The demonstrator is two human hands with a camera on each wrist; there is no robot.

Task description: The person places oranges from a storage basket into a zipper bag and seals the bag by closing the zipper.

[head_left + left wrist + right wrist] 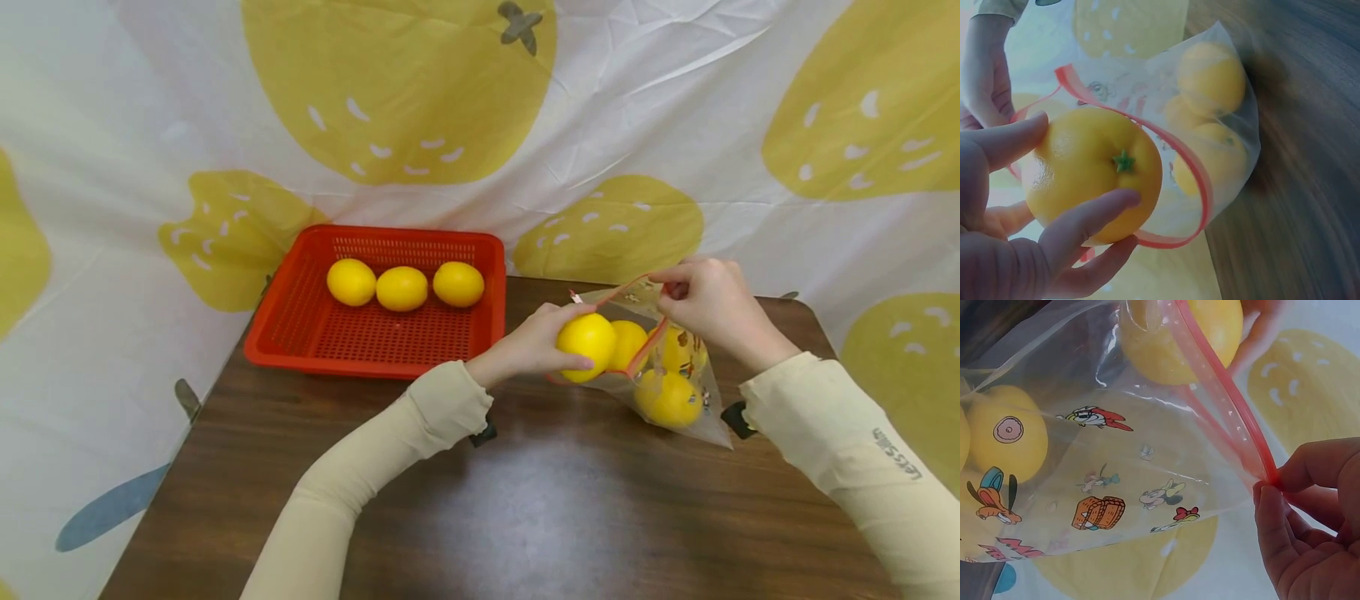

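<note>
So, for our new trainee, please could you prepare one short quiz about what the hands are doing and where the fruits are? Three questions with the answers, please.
1. True or false: the left hand holds a yellow fruit at the mouth of the clear bag.
2. How many loose fruits lie in the red basket?
3. What does the right hand pinch?
A) the red basket
B) the red rim of the clear bag
C) the yellow fruit

Key: 1. True. 2. Three. 3. B.
</note>
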